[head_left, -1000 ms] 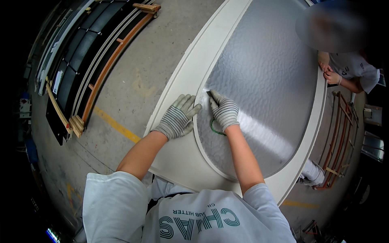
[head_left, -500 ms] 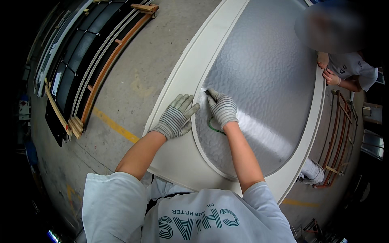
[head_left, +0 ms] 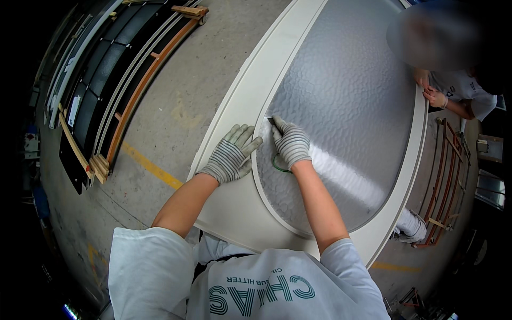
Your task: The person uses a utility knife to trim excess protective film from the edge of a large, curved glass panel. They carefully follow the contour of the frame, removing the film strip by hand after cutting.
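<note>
In a striped work glove, my left hand (head_left: 232,154) lies flat with its fingers spread on the cream frame (head_left: 226,208) of a large door-like panel. My gloved right hand (head_left: 292,143) is closed around a small dark flat-tipped tool (head_left: 272,121). The tool's tip touches the border where the rippled translucent glass (head_left: 346,85) meets the curved inner edge of the frame. A thin green cord (head_left: 277,164) loops out below the right hand; whether it joins the tool is hidden.
A co-worker's hands (head_left: 434,96) rest at the panel's right edge. On the left, dark glazed panels (head_left: 101,72) lean on a rack with an orange rail (head_left: 141,85). Reddish metal racks (head_left: 440,181) and a white wrapped bundle (head_left: 410,226) stand to the right.
My right hand has shifted very slightly left along with the tool. My left hand stays in place. The co-worker's upper body and hands have moved a little to the left.
</note>
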### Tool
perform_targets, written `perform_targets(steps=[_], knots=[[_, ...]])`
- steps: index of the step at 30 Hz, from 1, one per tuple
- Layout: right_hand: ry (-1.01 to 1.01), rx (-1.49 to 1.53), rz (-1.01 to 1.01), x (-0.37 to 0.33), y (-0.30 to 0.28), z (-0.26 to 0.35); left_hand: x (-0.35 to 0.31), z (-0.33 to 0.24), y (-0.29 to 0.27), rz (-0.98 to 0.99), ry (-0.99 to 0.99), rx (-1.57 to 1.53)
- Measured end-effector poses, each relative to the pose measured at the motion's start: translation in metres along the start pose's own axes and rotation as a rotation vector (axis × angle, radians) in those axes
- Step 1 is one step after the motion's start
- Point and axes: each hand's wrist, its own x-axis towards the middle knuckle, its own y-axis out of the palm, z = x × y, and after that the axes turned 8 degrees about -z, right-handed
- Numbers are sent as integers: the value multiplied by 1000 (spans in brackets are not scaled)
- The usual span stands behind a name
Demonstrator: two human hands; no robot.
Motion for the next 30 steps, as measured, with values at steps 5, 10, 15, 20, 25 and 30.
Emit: perform_targets(steps=[5,10,15,20,25,30], knots=[[83,41,82,-3,-4,-3,0,0,0,-15,5,0],[46,-10,75,-6,-5,1,1,-1,-3,-42,16,-30],[76,-23,71,-7,-9,8,-1,2,4,-106,36,-59],[20,15,44,-10,-5,9,-1,2,1,-103,31,-50],[84,23,44,0,-7,10,4,-1,0,-99,23,-53],[-99,66,101,-1,5,-9,0,3,9,-153,55,-114]])
